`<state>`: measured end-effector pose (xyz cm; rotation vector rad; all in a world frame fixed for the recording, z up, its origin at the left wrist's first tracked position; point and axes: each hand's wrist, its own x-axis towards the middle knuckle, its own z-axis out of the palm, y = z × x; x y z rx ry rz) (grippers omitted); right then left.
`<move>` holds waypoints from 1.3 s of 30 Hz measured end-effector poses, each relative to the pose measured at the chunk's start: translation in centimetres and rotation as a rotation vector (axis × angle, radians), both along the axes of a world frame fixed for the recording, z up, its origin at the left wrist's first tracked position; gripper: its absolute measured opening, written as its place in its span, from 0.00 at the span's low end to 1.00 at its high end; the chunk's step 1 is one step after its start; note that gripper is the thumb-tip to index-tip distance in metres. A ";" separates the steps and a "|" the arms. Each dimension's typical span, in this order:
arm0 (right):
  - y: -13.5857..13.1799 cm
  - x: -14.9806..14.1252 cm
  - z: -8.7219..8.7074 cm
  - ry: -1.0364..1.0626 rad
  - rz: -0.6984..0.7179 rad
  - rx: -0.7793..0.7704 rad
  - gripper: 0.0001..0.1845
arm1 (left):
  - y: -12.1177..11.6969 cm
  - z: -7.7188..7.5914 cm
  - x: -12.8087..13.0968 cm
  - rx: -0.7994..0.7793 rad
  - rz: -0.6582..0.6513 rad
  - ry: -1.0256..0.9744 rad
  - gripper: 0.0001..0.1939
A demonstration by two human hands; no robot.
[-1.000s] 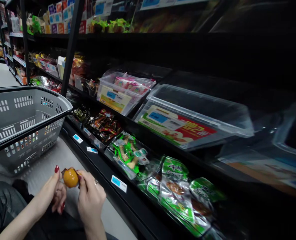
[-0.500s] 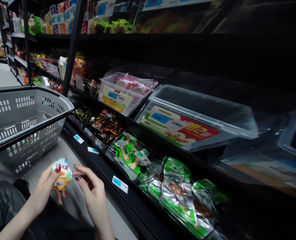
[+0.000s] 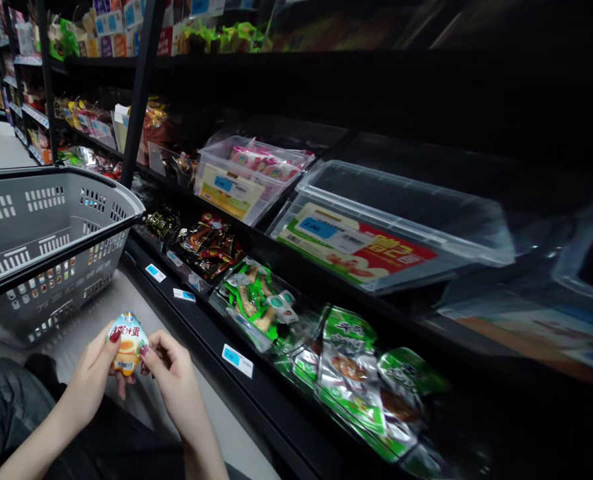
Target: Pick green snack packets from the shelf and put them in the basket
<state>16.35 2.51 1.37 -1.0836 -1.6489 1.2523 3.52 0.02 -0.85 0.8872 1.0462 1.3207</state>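
Left-hand grip: narrow; the small printed packet (image 3: 127, 345) is held between the thumb and fingers of the left hand (image 3: 89, 377), with the thumb laid over its front.
Right-hand grip: nearly closed; the packet's edge appears to be met by the thumb of the right hand (image 3: 173, 373); whether it is pinched there cannot be told.
Packet face: turned up to view, blue above and orange below; red lettering and a barcode are seen.
Handling: the packet is being held up, front outward, between both hands, as judged from the pose.
Care called for: if the packet is turned or shifted, light fingertip pressure seems needed, with the left thumb's hold kept until weight is taken elsewhere.
Packet position: above the lap and pale floor (image 3: 241, 443), near the grey basket (image 3: 76, 223), outside its rim.
Lower shelf: price tags (image 3: 237, 361) are fixed along the black front edge (image 3: 203, 333); green-and-silver packs (image 3: 351, 380), green packets (image 3: 251, 297) and dark red packets (image 3: 209, 243) are set out behind it.
Shelf above: two clear bins (image 3: 406, 207) are tilted forward, labels outward; pink packs (image 3: 266, 160) are held in the farther one.
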 end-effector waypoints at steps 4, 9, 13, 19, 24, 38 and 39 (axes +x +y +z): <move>-0.9 -0.6 0.2 -0.560 -0.211 0.781 0.12 | -0.2 -0.4 0.5 0.020 0.197 0.104 0.28; -1.4 -2.1 -0.2 -0.784 -0.198 1.156 0.12 | -0.2 -0.3 0.5 -0.154 0.028 -0.340 0.30; -1.6 -2.1 -0.1 -0.491 -0.054 0.947 0.09 | 0.0 0.7 -0.1 -0.176 0.008 -0.414 0.28; -0.9 -0.5 0.3 -0.100 -0.346 0.400 0.05 | 0.1 0.9 0.0 -0.107 -0.062 -0.417 0.27; 0.5 0.2 -0.2 -0.107 -0.357 0.102 0.05 | 0.0 0.6 0.8 -0.102 -0.152 -0.402 0.30; 0.4 0.3 0.5 0.076 -0.154 -0.055 0.11 | -0.1 1.1 0.8 -0.134 -0.215 -0.409 0.31; 0.4 0.2 0.5 0.083 -0.158 -0.052 0.11 | -0.1 1.0 0.8 -0.119 -0.226 -0.418 0.30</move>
